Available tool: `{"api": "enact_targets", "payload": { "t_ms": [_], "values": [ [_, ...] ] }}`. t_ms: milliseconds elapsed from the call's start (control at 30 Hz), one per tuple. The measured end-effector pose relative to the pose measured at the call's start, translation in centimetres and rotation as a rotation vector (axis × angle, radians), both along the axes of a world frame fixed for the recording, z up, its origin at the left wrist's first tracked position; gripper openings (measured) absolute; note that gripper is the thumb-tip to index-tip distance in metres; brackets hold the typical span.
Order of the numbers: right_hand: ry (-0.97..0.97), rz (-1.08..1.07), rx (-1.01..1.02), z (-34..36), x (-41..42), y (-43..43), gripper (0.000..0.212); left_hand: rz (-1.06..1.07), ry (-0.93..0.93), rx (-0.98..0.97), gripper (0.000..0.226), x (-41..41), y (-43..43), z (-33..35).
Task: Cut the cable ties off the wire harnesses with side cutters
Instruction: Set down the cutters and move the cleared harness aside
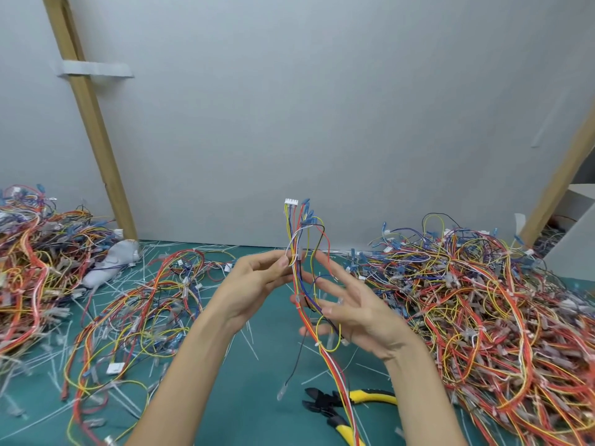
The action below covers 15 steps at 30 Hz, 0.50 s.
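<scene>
Wire harness (307, 323) hangs nearly upright, pinched below its white connector (291, 202) by the left hand's (254, 284) fingers (283, 261). Its long axis runs down past the right hand (354, 307), whose fingers are spread and hold nothing. Side cutters (351, 402) lie on the table (267, 391) below the right hand, nearer it than the left.

Readable text: none anywhere in view.
Side cutters (322, 401): yellow and black handles; no brand or number can be made out.
White connector (291, 202) at the top of the wire harness (302, 312): too small to show any marking.
Tape strip (96, 69) on the wall: plain grey, no writing.
Green mat (267, 397): no print or scale can be made out.
</scene>
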State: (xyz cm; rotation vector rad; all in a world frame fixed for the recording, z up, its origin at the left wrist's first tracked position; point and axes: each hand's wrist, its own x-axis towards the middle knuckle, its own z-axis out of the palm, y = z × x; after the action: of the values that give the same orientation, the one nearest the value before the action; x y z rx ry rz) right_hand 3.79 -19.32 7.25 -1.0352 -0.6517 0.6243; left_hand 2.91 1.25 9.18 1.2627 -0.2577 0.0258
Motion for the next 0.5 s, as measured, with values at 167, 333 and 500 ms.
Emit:
{"api": "enact_targets", "payload": {
  "t_ms": [167,333,500],
  "values": [
    [0.010,0.021,0.006,0.24,-0.12,-0.04,0.076,0.038,0.032,0.071,0.022,-0.07,0.02,0.17],
    [-0.001,0.043,0.021,0.60,-0.42,-0.08,0.078,0.093,0.035,0.146,0.021,-0.03,-0.10,0.11],
    [0.002,0.017,0.067,0.72,-0.41,0.15,0.080,0.107,0.067,0.071,0.020,-0.03,-0.80,-0.27]
  ]
}}
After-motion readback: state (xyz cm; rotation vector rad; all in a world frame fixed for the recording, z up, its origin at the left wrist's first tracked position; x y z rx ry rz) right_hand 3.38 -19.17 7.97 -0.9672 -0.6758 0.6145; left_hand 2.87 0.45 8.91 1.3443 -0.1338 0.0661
